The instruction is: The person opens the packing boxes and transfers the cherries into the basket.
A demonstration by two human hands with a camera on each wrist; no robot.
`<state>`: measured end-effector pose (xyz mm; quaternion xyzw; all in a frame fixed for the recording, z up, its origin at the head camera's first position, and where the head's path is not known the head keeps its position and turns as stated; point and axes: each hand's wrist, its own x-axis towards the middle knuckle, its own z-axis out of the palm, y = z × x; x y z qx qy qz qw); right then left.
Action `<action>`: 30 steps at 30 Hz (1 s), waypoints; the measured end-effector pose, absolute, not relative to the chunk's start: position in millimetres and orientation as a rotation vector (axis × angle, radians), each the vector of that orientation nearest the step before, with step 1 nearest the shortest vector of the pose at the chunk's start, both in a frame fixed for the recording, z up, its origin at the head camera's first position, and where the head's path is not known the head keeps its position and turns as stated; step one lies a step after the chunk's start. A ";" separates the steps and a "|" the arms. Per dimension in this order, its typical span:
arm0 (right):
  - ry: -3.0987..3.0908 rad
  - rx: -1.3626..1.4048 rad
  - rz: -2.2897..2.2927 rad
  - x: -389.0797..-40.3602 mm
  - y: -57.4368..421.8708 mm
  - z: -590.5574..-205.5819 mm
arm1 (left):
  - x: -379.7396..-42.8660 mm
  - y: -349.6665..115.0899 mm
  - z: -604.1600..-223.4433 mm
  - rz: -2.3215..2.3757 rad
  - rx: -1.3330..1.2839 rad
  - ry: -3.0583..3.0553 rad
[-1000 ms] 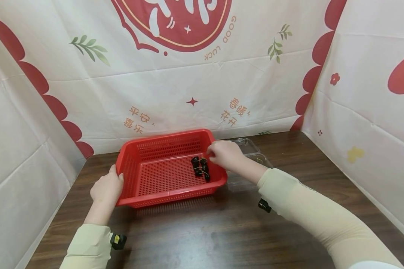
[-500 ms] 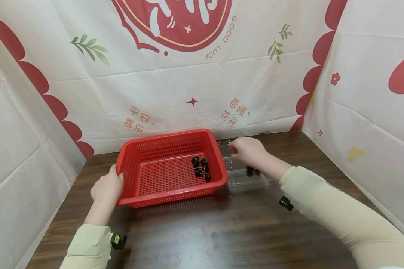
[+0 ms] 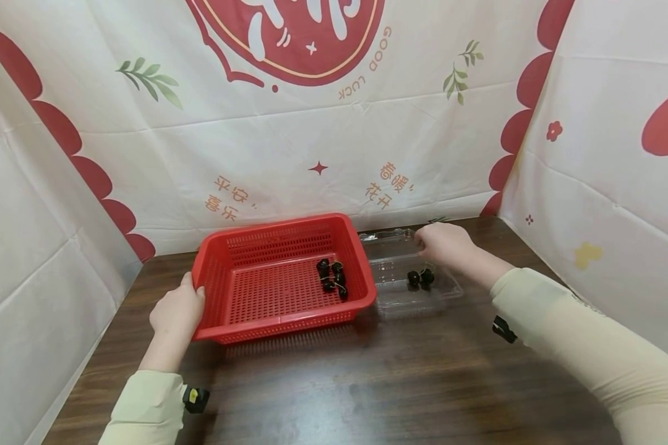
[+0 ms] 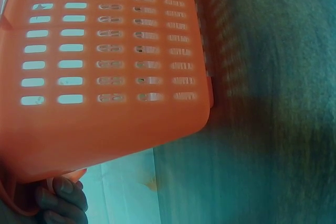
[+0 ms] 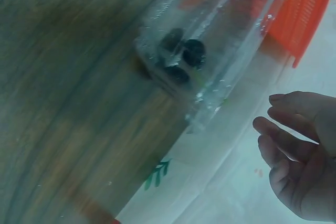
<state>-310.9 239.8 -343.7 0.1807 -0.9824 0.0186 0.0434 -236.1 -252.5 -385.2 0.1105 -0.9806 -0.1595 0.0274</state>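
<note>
My left hand (image 3: 177, 312) grips the left rim of a red plastic basket (image 3: 273, 293); its curled fingers (image 4: 65, 198) show below that rim in the left wrist view. Several dark cherries (image 3: 338, 279) with stems lie in the basket's right part. Close by on the right is an open clear plastic box (image 3: 389, 269) with a few dark cherries (image 3: 414, 278) at its right end. Over the box's far right side hovers my right hand (image 3: 448, 244). Its loosely bent fingers (image 5: 283, 135) hold nothing in the right wrist view, apart from the box.
A dark wooden table (image 3: 334, 389) carries the basket and box. White printed cloth (image 3: 289, 161) hangs close behind them and along both sides. The basket's right wall covers the left end of the clear box.
My right hand has moved right, from the basket's right rim across the clear box, uncovering the cherries there. My left hand and the basket have stayed in place.
</note>
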 end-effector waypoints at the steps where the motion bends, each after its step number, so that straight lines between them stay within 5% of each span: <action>1: -3.009 0.550 0.049 -311.7 241.5 -345.7 | -236.0 -252.6 -385.0 -0.491 0.340 -3.027; 30: -3.059 0.634 0.000 -309.1 250.2 -366.7 | -237.2 -252.6 -385.2 -0.509 0.344 -3.022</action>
